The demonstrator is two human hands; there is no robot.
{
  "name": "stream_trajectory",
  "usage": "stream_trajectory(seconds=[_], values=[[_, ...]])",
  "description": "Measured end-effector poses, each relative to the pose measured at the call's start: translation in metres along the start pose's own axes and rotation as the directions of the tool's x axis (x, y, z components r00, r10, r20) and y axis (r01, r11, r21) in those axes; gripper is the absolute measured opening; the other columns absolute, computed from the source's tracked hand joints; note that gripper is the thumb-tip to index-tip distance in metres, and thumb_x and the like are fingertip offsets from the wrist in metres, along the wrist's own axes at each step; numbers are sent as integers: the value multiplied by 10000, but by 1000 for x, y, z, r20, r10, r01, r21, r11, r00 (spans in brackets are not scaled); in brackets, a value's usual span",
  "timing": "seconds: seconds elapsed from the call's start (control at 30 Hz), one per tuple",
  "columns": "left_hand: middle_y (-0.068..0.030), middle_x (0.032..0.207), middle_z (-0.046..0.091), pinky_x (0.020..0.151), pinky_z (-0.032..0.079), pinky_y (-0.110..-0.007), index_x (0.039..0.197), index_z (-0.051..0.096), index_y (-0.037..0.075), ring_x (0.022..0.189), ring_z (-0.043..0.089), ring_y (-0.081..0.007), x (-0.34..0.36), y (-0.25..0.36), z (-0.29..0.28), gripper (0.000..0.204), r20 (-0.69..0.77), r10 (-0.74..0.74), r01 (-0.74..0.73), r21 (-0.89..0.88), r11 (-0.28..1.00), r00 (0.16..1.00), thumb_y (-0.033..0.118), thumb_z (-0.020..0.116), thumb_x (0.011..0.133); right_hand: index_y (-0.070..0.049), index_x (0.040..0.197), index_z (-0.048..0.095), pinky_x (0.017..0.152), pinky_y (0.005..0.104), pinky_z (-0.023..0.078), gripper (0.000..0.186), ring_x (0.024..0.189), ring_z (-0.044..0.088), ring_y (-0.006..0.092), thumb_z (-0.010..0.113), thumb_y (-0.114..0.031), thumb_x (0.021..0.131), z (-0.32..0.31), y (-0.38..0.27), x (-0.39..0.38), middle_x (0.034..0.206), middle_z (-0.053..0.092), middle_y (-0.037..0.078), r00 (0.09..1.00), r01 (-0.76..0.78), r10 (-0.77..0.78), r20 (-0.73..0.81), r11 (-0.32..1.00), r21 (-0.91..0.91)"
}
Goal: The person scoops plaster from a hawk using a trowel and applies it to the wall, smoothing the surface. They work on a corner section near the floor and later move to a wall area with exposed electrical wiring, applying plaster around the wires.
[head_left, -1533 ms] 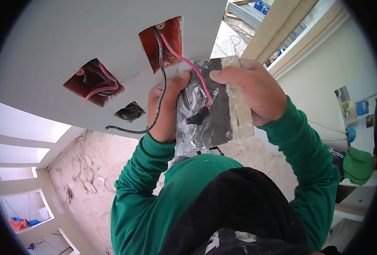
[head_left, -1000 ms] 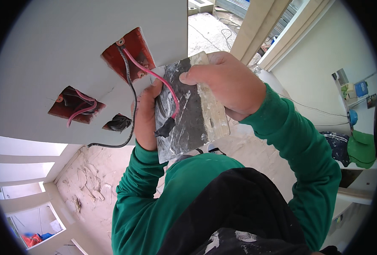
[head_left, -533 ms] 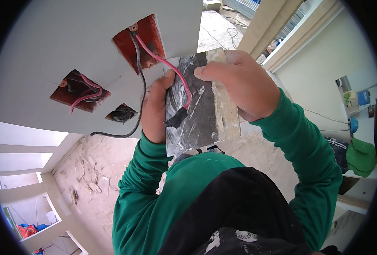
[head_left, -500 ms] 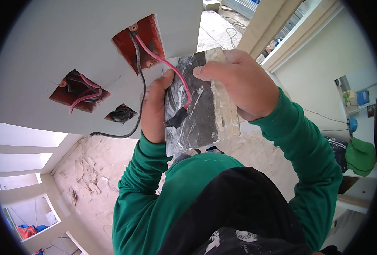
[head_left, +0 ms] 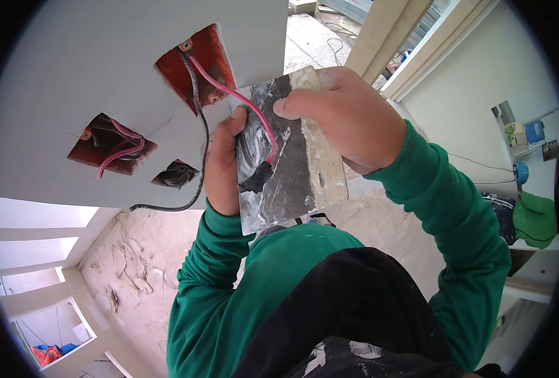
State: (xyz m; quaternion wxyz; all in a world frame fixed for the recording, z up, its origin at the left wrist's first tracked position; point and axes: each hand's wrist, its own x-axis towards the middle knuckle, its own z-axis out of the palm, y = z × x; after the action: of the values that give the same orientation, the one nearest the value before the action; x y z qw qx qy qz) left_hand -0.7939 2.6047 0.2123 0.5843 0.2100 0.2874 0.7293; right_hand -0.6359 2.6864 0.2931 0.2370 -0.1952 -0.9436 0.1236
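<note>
My right hand (head_left: 355, 120) is closed on a flat rectangular plate (head_left: 292, 160), dark grey with white plaster smears and a cream strip along one side. Its thumb presses on the dark face. My left hand (head_left: 221, 167) is at the plate's left edge, its thumb along the rim; the other fingers are hidden, but it seems to hold that side. In front of the plate hangs a pink wire (head_left: 268, 126) with a black taped end (head_left: 256, 178). The wire comes out of a red wall box (head_left: 219, 57), as does a black wire (head_left: 205, 142) that loops beside my left hand.
The white wall (head_left: 103, 57) also has a second box (head_left: 100, 165) with pink wires and a small hole (head_left: 175, 174) with dark wires. Below is a dusty floor (head_left: 153, 252) with scraps. Wooden posts (head_left: 386, 38) stand at the upper right; a green container (head_left: 534, 220) is at the far right.
The plate and both hands have shifted slightly left in view, along with the wall and boxes. Both hands keep the same hold.
</note>
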Motion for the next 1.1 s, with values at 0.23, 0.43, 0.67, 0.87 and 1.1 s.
stream_trajectory(seconds=[0.23,0.43,0.67,0.87,1.1], values=[[-157,1066,648,852,532,-345,1160,541,-56,941,656,-213,-4,8,5,323,40,-24,28,-98,995,999,202,489,972,18,892,683,634,280,442,164,694,581,103,626,-132,858,10,-1,3,739,622,36,937,-340,325,125,775,533],[-73,925,661,707,522,-292,1051,607,-14,787,654,-150,-6,5,22,254,-82,19,-28,-107,994,996,208,551,941,-2,924,678,633,302,464,145,684,606,186,612,-81,821,4,-1,-3,760,632,97,971,-223,234,40,841,494],[-87,885,672,655,528,-278,1039,608,-24,726,658,-151,-8,11,12,238,-54,45,-45,8,999,997,181,555,931,17,924,672,617,299,480,151,679,622,193,617,-76,819,2,-1,6,783,650,103,993,-113,96,72,951,287],[-155,1104,654,892,535,-355,1194,541,-42,988,662,-231,-3,9,5,359,3,-44,44,49,998,999,235,485,973,28,916,683,627,287,460,178,704,606,135,639,-130,848,2,-4,3,795,634,52,879,-458,421,225,614,643],[-89,917,678,694,519,-263,1028,627,-16,765,659,-140,-3,9,11,237,-62,-96,85,-163,983,993,195,563,941,25,883,673,619,258,471,180,679,610,122,625,-148,872,-10,-9,7,792,640,44,979,-164,150,139,982,95]])
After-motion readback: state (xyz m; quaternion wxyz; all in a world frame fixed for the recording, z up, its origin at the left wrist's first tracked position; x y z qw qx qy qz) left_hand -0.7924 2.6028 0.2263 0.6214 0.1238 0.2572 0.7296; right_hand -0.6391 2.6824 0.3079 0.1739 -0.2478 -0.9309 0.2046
